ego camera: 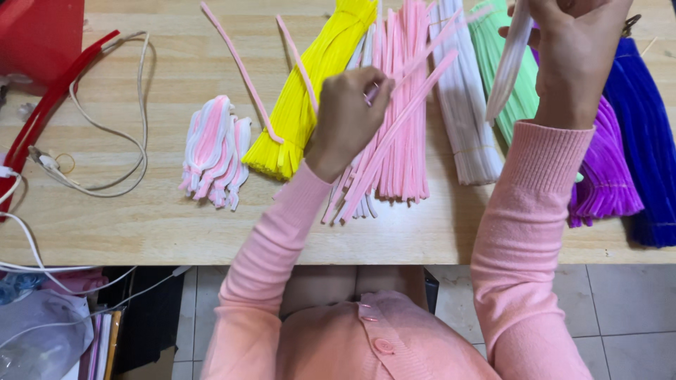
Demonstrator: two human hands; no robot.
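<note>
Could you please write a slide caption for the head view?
Left hand pinches pink pipe cleaners; right hand lifts a white bundle above coloured bundles on a wooden table.

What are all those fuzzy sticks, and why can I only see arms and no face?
The camera sits on the person's head and looks down, so you see only their pink sleeves and two hands. On the wooden table lie bundles of fuzzy craft stems: a yellow bundle, a pink bundle, a white bundle, a green bundle, a purple bundle and a dark blue bundle. A small folded pink-and-white bunch lies apart. The left hand pinches a few pink stems. The right hand holds up white stems.
</note>
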